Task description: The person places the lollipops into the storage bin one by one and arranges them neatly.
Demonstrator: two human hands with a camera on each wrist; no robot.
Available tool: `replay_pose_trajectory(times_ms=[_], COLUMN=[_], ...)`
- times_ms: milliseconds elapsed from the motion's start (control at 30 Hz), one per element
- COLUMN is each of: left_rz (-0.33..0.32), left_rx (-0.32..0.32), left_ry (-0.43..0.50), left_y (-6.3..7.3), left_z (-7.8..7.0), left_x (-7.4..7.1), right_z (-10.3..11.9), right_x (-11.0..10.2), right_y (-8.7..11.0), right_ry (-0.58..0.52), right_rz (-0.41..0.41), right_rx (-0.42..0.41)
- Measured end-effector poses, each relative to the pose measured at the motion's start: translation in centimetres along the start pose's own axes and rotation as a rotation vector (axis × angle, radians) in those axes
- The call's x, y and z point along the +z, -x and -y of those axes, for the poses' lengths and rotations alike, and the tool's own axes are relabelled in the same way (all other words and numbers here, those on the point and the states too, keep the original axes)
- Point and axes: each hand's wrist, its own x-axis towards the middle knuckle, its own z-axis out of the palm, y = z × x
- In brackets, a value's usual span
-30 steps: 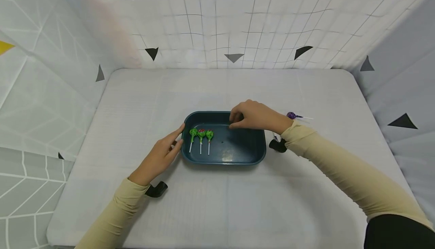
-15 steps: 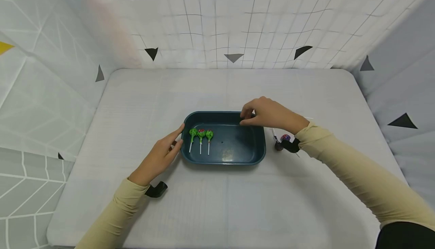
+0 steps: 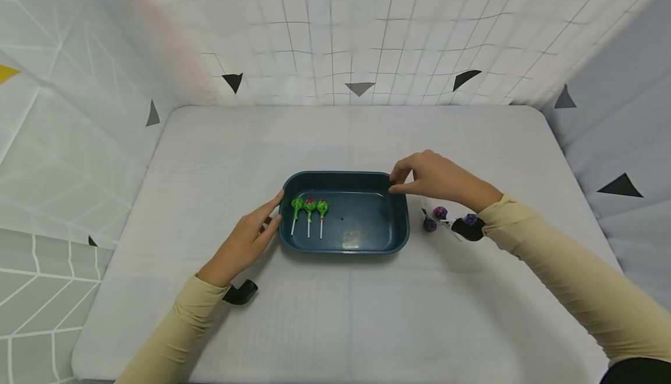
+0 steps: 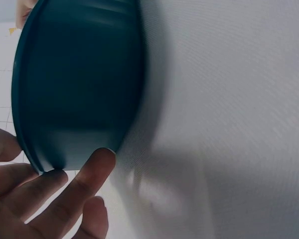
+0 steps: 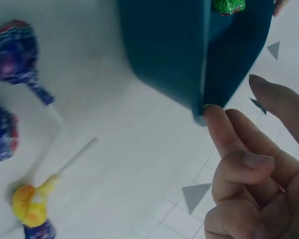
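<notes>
A dark teal plastic tray (image 3: 343, 251) stands mid-table. Inside, toward its left end, three green-wrapped lollipops (image 3: 309, 209) lie side by side with their white sticks toward the near edge. My left hand (image 3: 243, 244) touches the tray's left end with extended fingers, as the left wrist view also shows (image 4: 55, 199). At the far right corner is my right hand (image 3: 437, 177), nothing in its grasp. In the right wrist view, its fingertips (image 5: 214, 112) meet the tray rim while the thumb stands apart. Below that hand, dark purple lollipops (image 3: 430, 224) lie beside the tray.
The right wrist view shows a yellow-wrapped lollipop (image 5: 30, 206) close to the purple-blue ones (image 5: 12, 52). Black wrist mounts (image 3: 241, 292) sit under both wrists. White fabric walls (image 3: 335, 34) stand behind and beside the white table (image 3: 314, 320).
My right hand has moved rightward from over the tray to its far right corner, and its arm now uncovers more of the purple lollipops. The left hand and tray have stayed put.
</notes>
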Motion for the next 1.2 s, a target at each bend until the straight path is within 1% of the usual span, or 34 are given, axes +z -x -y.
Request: replay_pose_trajectory(times_ms=[333, 467, 667, 867, 1200], left_rz=[-0.007, -0.008, 0.001, 0.005, 0.014], left_rx=[0.005, 0.004, 0.002, -0.005, -0.014], left_ry=[-0.007, -0.007, -0.001, 0.006, 0.011], left_y=[0.0, 0.0, -0.1, 0.0, -0.1], left_z=[0.2, 0.2, 0.1, -0.1, -0.2], left_x=[0.1, 0.1, 0.0, -0.2, -0.2], right_z=[-1.4, -2.3, -4.1, -5.3, -6.8], right_x=[-0.6, -0.6, -0.3, 0.2, 1.5], right_y=[2.1, 3.0, 4.4, 5.5, 6.3], right_ry=[-0.002, -0.003, -0.018, -0.015, 0.016], right_rz=[-0.009, -0.004, 0.011, 0.017, 0.035], right_rx=[0.032, 0.051, 0.086, 0.113, 0.160])
